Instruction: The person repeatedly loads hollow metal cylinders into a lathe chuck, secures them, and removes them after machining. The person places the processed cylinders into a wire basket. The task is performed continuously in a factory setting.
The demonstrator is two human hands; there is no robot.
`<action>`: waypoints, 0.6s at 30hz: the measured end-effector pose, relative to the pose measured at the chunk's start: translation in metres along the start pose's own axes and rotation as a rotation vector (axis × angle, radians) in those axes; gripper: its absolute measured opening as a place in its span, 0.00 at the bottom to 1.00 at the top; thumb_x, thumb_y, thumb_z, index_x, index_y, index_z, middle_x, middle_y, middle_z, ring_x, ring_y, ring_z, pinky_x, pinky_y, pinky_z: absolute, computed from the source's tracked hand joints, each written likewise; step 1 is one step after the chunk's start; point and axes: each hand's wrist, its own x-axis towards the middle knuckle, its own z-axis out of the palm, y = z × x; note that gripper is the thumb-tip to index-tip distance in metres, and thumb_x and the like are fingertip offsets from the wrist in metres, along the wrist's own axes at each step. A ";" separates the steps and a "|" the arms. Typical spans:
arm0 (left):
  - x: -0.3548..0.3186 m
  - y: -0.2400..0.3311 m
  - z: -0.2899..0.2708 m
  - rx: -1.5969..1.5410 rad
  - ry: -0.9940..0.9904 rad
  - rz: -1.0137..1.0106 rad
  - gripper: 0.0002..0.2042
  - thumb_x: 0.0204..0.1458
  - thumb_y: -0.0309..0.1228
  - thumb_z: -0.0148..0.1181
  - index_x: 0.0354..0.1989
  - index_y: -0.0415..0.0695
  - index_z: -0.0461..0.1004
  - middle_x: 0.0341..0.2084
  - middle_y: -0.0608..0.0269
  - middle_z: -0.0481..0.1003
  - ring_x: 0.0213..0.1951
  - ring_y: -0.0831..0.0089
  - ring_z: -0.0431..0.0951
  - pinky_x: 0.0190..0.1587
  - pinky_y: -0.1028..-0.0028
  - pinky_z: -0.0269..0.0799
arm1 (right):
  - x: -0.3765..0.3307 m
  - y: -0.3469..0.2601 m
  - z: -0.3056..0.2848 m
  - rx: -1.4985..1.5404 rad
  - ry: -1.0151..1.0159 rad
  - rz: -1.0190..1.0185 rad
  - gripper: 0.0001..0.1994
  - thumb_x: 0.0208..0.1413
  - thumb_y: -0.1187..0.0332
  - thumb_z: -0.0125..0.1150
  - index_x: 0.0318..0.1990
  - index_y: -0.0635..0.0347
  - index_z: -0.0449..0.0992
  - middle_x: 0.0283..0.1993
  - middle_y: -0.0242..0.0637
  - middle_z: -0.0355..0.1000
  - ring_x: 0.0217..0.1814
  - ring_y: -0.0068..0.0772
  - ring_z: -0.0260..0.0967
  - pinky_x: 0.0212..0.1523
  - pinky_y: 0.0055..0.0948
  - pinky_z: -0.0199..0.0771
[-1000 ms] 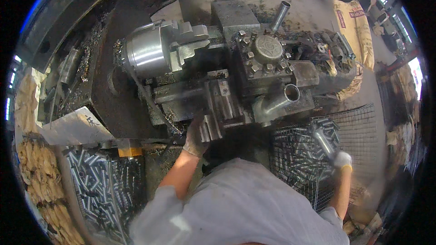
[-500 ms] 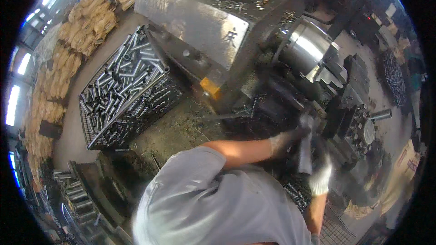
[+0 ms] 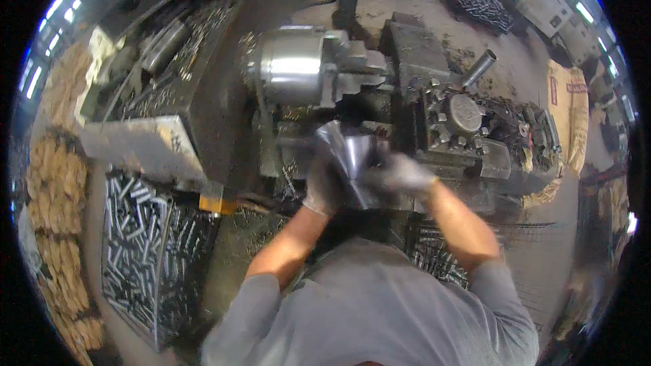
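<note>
Shiny metal tubes point(image 3: 357, 154), smeared by motion, stand out in front of my body below the lathe chuck; they look like two pieces meeting in a V, but blur hides their exact number. My left hand point(image 3: 324, 184), in a dark-stained glove, is closed around the left side of this metal. My right hand point(image 3: 401, 173), in a pale glove, is against or close beside its right side, its fingers too blurred to read. Just beyond both hands is the lathe chuck point(image 3: 293, 68), a bright steel cylinder with stepped jaws.
A round-topped tool post point(image 3: 462, 115) with bolts stands right of my hands. A steel tube point(image 3: 480, 69) sticks up behind it. At lower left, a wire basket point(image 3: 160, 278) holds many cut tubes. More tubes point(image 3: 437, 257) lie below my right forearm. A sack point(image 3: 568, 112) stands far right.
My view has swung to the right, bringing the chuck and tool post toward the middle. Both hands, with the metal between them, now appear farther left and higher in the picture.
</note>
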 end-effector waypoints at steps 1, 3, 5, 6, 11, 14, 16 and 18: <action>-0.003 -0.005 0.016 0.258 0.152 0.035 0.29 0.72 0.53 0.41 0.69 0.44 0.66 0.58 0.57 0.76 0.58 0.60 0.76 0.66 0.59 0.68 | -0.006 -0.009 0.005 -0.131 -0.053 0.053 0.41 0.49 0.56 0.79 0.67 0.67 0.67 0.57 0.46 0.76 0.51 0.33 0.76 0.54 0.34 0.78; 0.008 -0.005 0.031 0.409 -0.015 0.105 0.32 0.68 0.57 0.46 0.69 0.43 0.66 0.60 0.58 0.74 0.61 0.61 0.74 0.67 0.59 0.68 | -0.009 -0.018 0.007 -0.132 0.215 -0.085 0.43 0.41 0.55 0.82 0.65 0.63 0.69 0.55 0.44 0.78 0.54 0.37 0.76 0.58 0.37 0.76; 0.030 -0.002 0.024 0.286 -0.171 0.078 0.33 0.68 0.57 0.46 0.69 0.43 0.66 0.63 0.58 0.73 0.63 0.62 0.73 0.67 0.60 0.67 | -0.017 -0.018 -0.009 -0.160 0.270 -0.031 0.46 0.37 0.53 0.84 0.64 0.64 0.68 0.55 0.49 0.78 0.56 0.41 0.78 0.59 0.39 0.77; 0.050 0.001 0.014 0.423 0.136 -0.281 0.31 0.68 0.55 0.47 0.70 0.47 0.66 0.63 0.56 0.74 0.64 0.60 0.73 0.67 0.60 0.68 | -0.025 -0.021 -0.025 -0.059 0.197 -0.149 0.44 0.39 0.54 0.82 0.64 0.63 0.69 0.55 0.51 0.79 0.57 0.44 0.78 0.58 0.40 0.78; 0.125 -0.016 -0.023 1.998 0.153 -0.065 0.21 0.66 0.33 0.58 0.67 0.48 0.69 0.59 0.53 0.77 0.58 0.61 0.78 0.61 0.60 0.73 | -0.025 -0.077 -0.151 -0.880 0.479 -0.942 0.39 0.39 0.62 0.77 0.64 0.57 0.71 0.49 0.52 0.80 0.48 0.58 0.80 0.49 0.48 0.83; 0.096 -0.020 -0.031 1.366 0.160 0.479 0.17 0.64 0.26 0.60 0.61 0.44 0.73 0.42 0.60 0.80 0.43 0.78 0.77 0.49 0.75 0.74 | 0.042 -0.110 -0.199 -1.397 0.512 -0.682 0.31 0.44 0.61 0.73 0.58 0.56 0.75 0.49 0.50 0.80 0.46 0.54 0.82 0.45 0.47 0.83; 0.051 -0.012 -0.044 1.494 0.236 0.303 0.14 0.64 0.28 0.60 0.57 0.43 0.76 0.39 0.60 0.81 0.43 0.76 0.77 0.50 0.73 0.74 | 0.092 -0.108 -0.209 -1.685 0.395 -0.460 0.26 0.44 0.59 0.72 0.53 0.56 0.79 0.46 0.50 0.81 0.45 0.53 0.82 0.44 0.46 0.83; -0.001 -0.003 -0.071 1.469 0.264 0.260 0.13 0.63 0.29 0.62 0.53 0.38 0.79 0.44 0.59 0.81 0.47 0.73 0.78 0.55 0.70 0.73 | 0.130 -0.093 -0.217 -1.745 0.220 -0.291 0.24 0.43 0.55 0.74 0.48 0.56 0.82 0.42 0.49 0.82 0.44 0.53 0.82 0.45 0.44 0.83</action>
